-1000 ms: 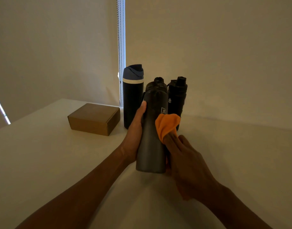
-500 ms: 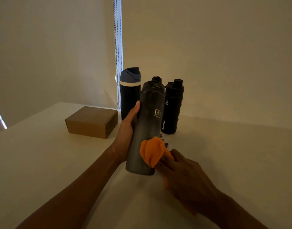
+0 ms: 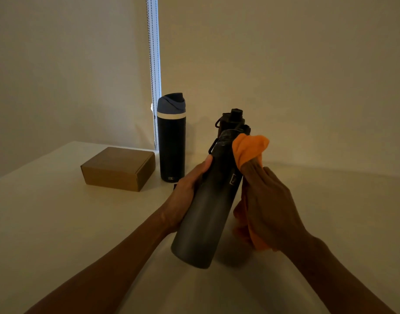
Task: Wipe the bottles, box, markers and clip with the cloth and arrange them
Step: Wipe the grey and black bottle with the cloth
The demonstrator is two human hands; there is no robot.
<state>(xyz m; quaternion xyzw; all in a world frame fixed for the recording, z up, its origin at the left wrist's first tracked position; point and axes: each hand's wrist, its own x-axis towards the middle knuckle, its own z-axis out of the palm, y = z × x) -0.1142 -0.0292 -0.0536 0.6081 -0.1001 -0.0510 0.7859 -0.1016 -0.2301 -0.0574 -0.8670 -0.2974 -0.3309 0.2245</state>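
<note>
Head view: the bottle (image 3: 205,214) looked stiff, smooth and fairly heavy (likely slippery) — best held mid-body, where the left hand (image 3: 185,193) gripped it, lifted over the middle of the table (image 3: 58,223). Its long axis tilted — cap up and away, base toward the person. The right hand (image 3: 269,207) clutched the cloth (image 3: 249,148) against its neck.

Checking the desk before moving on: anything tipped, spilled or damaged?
Nothing stands out. The dark grey metal bottle leans only because the left hand holds it while the right hand presses the orange cloth near its cap. The blue-lidded black bottle stands upright beside the brown cardboard box; no spill shows.
</note>
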